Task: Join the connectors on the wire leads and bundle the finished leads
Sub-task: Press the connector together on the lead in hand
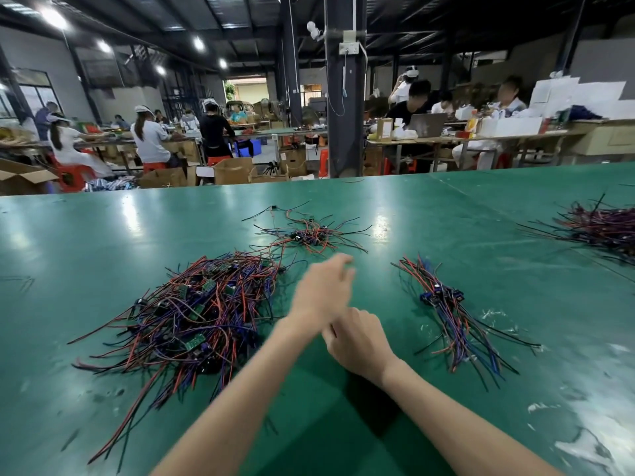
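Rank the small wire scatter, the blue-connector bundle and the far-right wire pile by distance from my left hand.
1. The small wire scatter, just ahead of the left hand.
2. The blue-connector bundle, to the hand's right.
3. The far-right wire pile, far off at the picture's right edge.

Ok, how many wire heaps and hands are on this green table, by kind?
Loose tangled wire heaps: 3 (left heap, middle heap, far-right heap)
Aligned wire bundle: 1
Hands: 2 (left hand, right hand)
Total: 6
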Demonstrator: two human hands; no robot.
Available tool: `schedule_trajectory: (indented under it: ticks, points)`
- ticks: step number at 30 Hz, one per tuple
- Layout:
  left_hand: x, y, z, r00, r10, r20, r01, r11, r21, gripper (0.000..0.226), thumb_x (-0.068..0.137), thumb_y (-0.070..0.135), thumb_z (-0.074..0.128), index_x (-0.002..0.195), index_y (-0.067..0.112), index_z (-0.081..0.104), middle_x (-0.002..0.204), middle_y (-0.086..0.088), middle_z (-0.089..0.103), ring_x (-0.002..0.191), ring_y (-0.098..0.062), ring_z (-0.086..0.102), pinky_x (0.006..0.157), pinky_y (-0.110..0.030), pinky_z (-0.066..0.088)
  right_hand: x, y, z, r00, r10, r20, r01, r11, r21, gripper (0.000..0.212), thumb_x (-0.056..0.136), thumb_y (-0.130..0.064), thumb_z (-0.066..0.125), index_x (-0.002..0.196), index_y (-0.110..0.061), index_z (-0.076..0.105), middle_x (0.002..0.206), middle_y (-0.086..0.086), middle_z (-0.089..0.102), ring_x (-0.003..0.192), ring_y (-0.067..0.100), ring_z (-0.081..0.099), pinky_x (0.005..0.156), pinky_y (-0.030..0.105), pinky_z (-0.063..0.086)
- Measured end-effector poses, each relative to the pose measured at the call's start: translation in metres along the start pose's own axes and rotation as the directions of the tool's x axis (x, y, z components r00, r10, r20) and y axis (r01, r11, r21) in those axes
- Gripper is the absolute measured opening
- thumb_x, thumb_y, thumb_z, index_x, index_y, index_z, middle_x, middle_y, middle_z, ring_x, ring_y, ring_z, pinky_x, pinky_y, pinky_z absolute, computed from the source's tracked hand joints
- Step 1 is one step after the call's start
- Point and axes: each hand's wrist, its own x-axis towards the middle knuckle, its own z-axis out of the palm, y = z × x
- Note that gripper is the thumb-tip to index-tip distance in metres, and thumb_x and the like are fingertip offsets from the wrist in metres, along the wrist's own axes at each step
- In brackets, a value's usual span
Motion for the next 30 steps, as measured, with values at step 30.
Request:
schedule_trajectory:
  ticks: [30]
  points:
    - [-0.014,-0.154,-0.085,0.804,-0.365,-0.469,0.497,0.846,0.195,0.014,0.090,0.016,0.064,0.100,0.006,0.062,0.100,-0.016,0.067,0.097,-0.036,0.060,0.080,-0.041,0.048,0.005,0.002,0.005,0.998,-0.012,-0.066,0.016,0.998,0.061,0.018,0.096,-0.028,0.040,0.090,-0.012,0.046,0.083,0.009,0.064,0.075,0.034,0.058,0.059,0.033,0.034]
